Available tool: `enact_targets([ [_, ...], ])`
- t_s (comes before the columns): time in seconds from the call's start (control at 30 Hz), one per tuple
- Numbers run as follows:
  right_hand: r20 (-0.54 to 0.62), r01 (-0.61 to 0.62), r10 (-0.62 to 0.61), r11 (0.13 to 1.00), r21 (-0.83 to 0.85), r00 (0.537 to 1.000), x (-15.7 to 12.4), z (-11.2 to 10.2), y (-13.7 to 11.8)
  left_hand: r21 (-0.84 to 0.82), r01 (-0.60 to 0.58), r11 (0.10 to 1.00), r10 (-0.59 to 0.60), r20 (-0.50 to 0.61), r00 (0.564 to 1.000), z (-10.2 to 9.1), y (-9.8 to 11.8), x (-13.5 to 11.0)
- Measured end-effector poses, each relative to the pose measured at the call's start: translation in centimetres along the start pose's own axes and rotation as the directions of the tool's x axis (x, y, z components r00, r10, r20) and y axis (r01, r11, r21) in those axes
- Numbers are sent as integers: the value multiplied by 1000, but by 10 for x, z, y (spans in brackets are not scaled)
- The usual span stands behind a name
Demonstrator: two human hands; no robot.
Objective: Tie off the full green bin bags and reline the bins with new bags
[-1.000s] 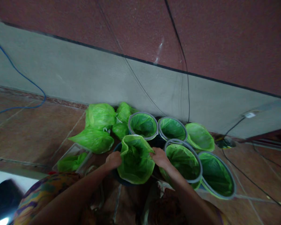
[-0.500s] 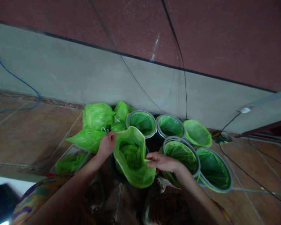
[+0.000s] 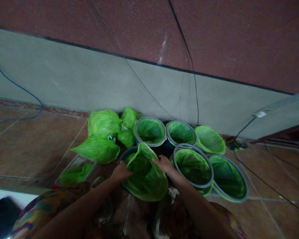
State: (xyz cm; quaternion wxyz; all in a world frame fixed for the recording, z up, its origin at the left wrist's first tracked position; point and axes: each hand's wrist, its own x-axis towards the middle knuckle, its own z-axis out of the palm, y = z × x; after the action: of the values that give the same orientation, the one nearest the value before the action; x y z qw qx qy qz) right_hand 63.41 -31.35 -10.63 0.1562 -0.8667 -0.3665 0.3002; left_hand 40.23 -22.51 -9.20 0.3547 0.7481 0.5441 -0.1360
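Note:
Between my hands is a thin green plastic bin bag (image 3: 149,186), its mouth held wide and facing up. It sits in a dark blue bin (image 3: 124,155), whose rim shows behind it at the left. My left hand (image 3: 122,172) grips the left part of the bag's edge, its fingertips partly hidden by the plastic. On the other side, my right hand (image 3: 164,164) pinches the right edge between thumb and fingers. The bag's back edge is folded up into a peak, and shadow hides its bottom.
Several bins lined with green bags, such as one with a grey rim (image 3: 193,166), stand to the right. Tied, filled green bags (image 3: 104,124) lie by the wall at left. Nearer is a white tray (image 3: 76,162) with green plastic. Black cable (image 3: 259,189) crosses the tiles.
My left hand has moved down and to the right along the bag's edge. My right hand has risen slightly. The bag has shifted, uncovering the bin's back left rim.

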Motion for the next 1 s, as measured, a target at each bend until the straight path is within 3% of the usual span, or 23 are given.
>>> enact_targets([
  [0.13,101,16,-30,991,134,994,1,2,-1,112,-58,992,57,16,998,-2,-8,11],
  [0.23,202,13,-97,925,380,975,-6,-5,-8,82,-117,990,123,-63,990,-14,-7,22],
  [0.3,303,4,-175,870,492,937,-13,-12,-16,14,-120,993,121,-132,984,-21,-3,27],
  [0.47,488,-39,-343,787,616,803,-36,-37,-32,-136,-213,968,173,-260,950,-30,6,32],
  [0.6,564,-31,-469,750,661,679,-53,-66,-38,-220,-254,942,153,-392,907,-40,11,37],
  [0.77,696,23,-558,787,616,452,-67,-82,-36,-455,-449,769,168,-533,829,-59,19,45],
  [0.83,767,25,-516,835,550,381,-68,-77,-31,-456,-452,767,189,-512,838,-61,21,47],
  [0.9,820,48,-427,895,443,381,-64,-70,-24,-418,-357,835,154,-444,882,-58,19,47],
  [1.0,815,92,-279,958,271,508,-55,-65,-16,-317,-160,935,62,-298,953,-47,12,42],
])
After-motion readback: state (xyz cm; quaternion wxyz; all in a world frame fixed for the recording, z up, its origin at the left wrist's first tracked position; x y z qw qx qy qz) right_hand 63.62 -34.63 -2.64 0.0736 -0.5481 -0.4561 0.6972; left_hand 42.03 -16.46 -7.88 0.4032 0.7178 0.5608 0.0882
